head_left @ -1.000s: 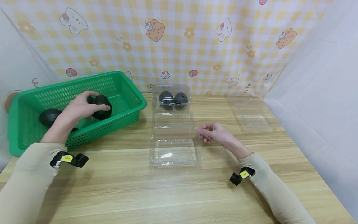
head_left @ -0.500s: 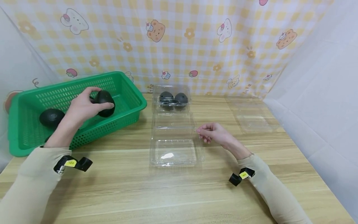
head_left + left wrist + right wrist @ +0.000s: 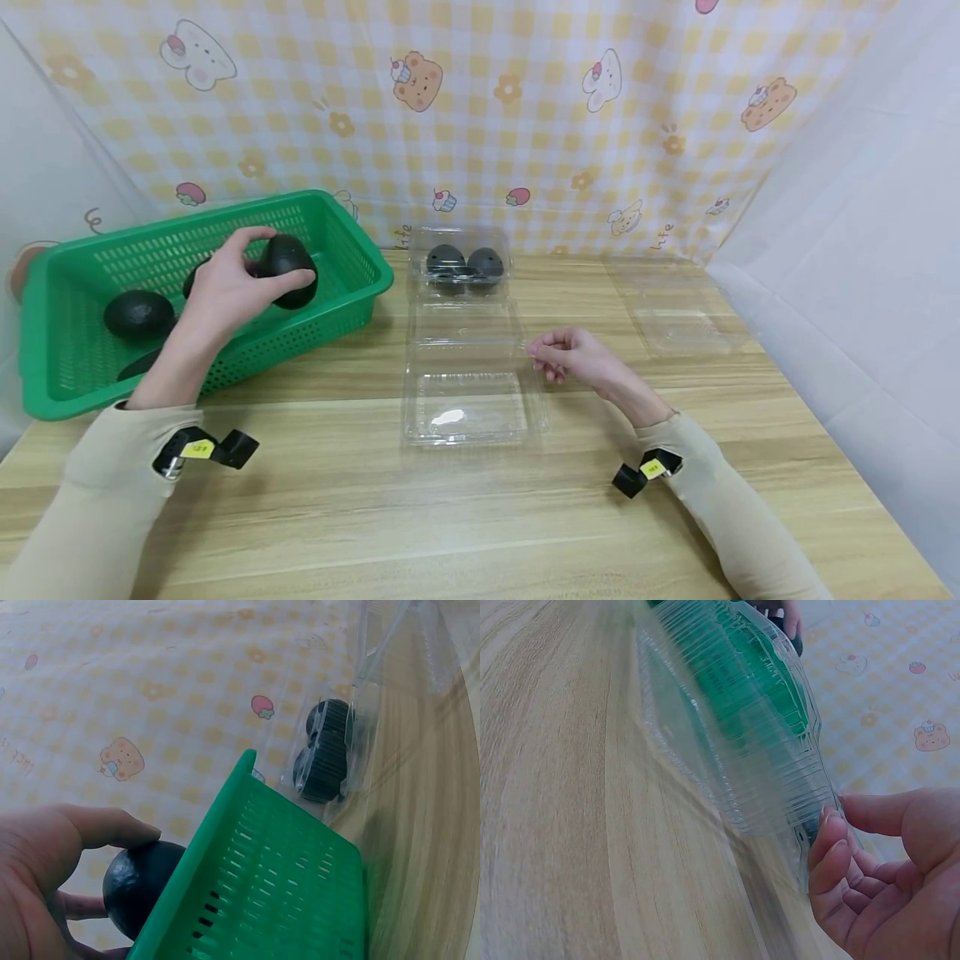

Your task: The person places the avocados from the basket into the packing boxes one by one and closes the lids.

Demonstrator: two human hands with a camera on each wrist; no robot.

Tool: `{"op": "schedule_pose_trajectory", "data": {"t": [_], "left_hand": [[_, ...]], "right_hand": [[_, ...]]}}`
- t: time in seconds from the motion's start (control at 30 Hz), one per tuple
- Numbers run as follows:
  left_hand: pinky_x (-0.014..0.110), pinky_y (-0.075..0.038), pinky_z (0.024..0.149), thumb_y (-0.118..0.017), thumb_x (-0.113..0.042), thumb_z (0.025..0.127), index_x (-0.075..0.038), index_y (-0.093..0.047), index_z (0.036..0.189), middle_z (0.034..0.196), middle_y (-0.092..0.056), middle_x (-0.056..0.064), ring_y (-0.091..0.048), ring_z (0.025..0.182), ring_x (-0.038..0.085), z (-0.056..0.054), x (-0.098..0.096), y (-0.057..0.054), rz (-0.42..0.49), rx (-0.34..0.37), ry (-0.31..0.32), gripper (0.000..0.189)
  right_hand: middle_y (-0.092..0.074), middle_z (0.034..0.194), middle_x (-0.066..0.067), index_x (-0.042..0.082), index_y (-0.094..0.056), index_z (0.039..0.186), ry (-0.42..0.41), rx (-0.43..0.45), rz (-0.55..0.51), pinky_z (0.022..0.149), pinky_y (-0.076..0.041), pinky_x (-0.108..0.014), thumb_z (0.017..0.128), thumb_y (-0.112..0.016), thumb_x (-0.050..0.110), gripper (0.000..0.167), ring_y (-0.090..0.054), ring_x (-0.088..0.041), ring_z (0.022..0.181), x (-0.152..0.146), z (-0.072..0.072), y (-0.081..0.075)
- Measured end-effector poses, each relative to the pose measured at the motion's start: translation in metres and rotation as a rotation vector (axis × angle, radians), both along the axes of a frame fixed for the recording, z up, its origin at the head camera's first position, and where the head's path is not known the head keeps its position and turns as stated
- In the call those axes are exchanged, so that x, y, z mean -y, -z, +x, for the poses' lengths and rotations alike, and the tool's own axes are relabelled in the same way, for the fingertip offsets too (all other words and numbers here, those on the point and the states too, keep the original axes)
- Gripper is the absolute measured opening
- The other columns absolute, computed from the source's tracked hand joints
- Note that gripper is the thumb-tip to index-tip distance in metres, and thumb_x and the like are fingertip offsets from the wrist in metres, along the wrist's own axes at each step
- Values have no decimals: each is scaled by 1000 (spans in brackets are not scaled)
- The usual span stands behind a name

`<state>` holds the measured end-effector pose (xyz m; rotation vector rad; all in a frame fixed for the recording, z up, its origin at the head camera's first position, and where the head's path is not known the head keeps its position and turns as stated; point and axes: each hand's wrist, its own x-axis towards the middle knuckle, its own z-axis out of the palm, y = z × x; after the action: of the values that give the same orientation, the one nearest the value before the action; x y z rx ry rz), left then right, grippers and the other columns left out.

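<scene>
My left hand [image 3: 228, 287] grips a dark, smooth avocado [image 3: 288, 268] between thumb and fingers, over the right half of a green plastic basket [image 3: 352, 292]. The left wrist view shows that avocado [image 3: 141, 881] partly hidden behind the basket's rim. Another avocado [image 3: 138, 315] lies in the basket, and more dark shapes are partly covered by my arm. My right hand [image 3: 566, 354] pinches the right edge of a clear plastic clamshell box [image 3: 468, 404], which stands unfolded on the table. In the right wrist view, thumb and forefinger hold the box's rim [image 3: 810, 739].
Behind the unfolded box stands a lidded clear box [image 3: 459, 237] with dark round avocados [image 3: 447, 260] inside. Further clear plastic packaging [image 3: 678, 312] lies at the right back of the wooden table [image 3: 480, 517]. A checked cloth [image 3: 510, 125] hangs along the back.
My left hand has lifted the avocado slightly and moved it to the right within the basket area. My right hand has stayed at the box's edge.
</scene>
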<state>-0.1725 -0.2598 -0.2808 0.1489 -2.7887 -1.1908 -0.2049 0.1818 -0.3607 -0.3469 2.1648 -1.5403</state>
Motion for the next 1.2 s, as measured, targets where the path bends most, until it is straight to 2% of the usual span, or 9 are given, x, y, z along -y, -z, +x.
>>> {"op": "schedule_pose_trajectory", "data": {"t": [0.2,0.4,0.63,0.9,1.2], "left_hand": [[57,-43,81,-66,-59,90,-18,-23,161,135,-46,34,-45,120,49,3,-5,-3,28,-34,-10,93],[53,-42,83,-69,-57,88,-20,-27,159,136,-48,31,-46,121,46,5,-11,-5,67,-58,-17,91],[53,-41,85,-71,-55,88,-20,-28,159,142,-45,29,-44,125,46,6,-15,-6,115,-63,-12,90],[51,-42,83,-71,-57,88,-21,-29,158,143,-47,27,-44,126,44,8,-21,-9,113,-66,3,90],[59,-43,89,-70,-58,88,-20,-28,159,143,-45,28,-42,130,43,11,-29,-11,95,-52,53,91]], "right_hand": [[-64,81,-4,-13,-60,111,0,-5,-3,58,-48,-23,102,-61,16,30,-57,-12,64,0,0,0],[-63,79,-3,-13,-60,109,2,-4,-5,58,-47,-23,102,-61,16,30,-56,-12,63,-1,1,1],[-63,79,-3,-13,-59,108,-1,-7,-5,58,-47,-23,102,-61,17,30,-56,-12,63,-1,1,0],[-63,79,-3,-13,-60,109,2,-11,-5,58,-47,-23,102,-61,17,31,-56,-11,63,-1,1,0],[-63,79,-3,-13,-60,110,11,-1,-8,58,-47,-22,102,-61,17,31,-56,-11,63,-1,1,1]]}}
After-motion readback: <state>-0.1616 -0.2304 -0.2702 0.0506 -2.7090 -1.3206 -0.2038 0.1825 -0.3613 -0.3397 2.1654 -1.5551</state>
